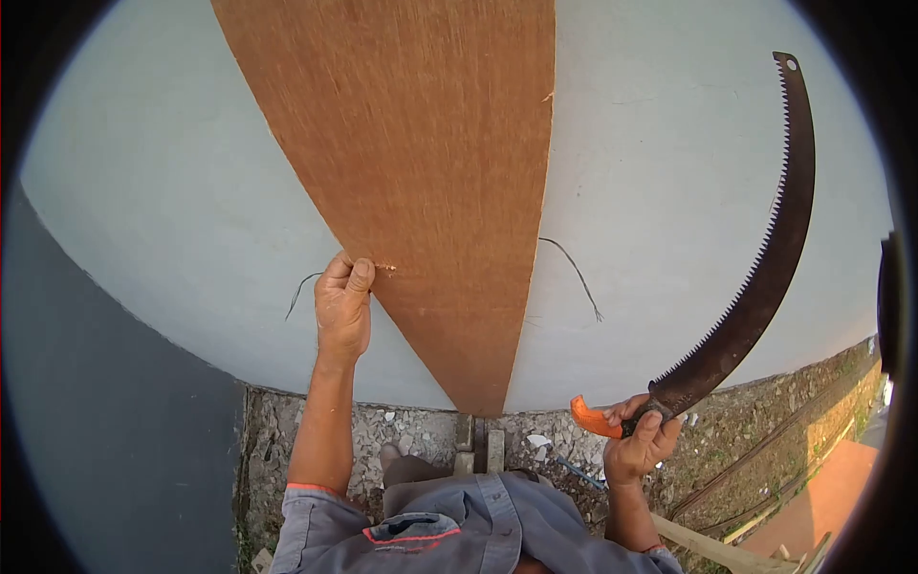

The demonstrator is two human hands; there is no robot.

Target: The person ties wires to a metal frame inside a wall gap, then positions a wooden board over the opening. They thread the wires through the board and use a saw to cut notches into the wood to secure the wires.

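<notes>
I see my left hand (pixel 343 308) pinched shut on the left edge of the plywood sheet (pixel 430 172), thumb and fingers closed over it where a small splinter sticks out, pressing the board flat against the pale painted wall (pixel 153 191). The sheet stands upright and narrows to its bottom edge just above the gravel ground (pixel 421 435) in front of my foot. My right hand (pixel 641 442) is wrapped closed around the orange handle (pixel 593 418) of the curved saw (pixel 755 287), holding it off to the right, well apart from the board, its toothed edge facing left and its tip pointing up.

As I judge it, the step in hand is steadying the sheet before a cut; no teeth touch the wood yet. The next move calls for bringing the blade across to the board's edge, setting the teeth squarely where the cut should start, and keeping my left fingers clear of that line while the sheet is kept from sliding along the wall.

Two loose wires (pixel 574 273) hang from the wall on either side of the board. I can read no brand, label or writing on the saw, the board or my grey shirt (pixel 478 526).
</notes>
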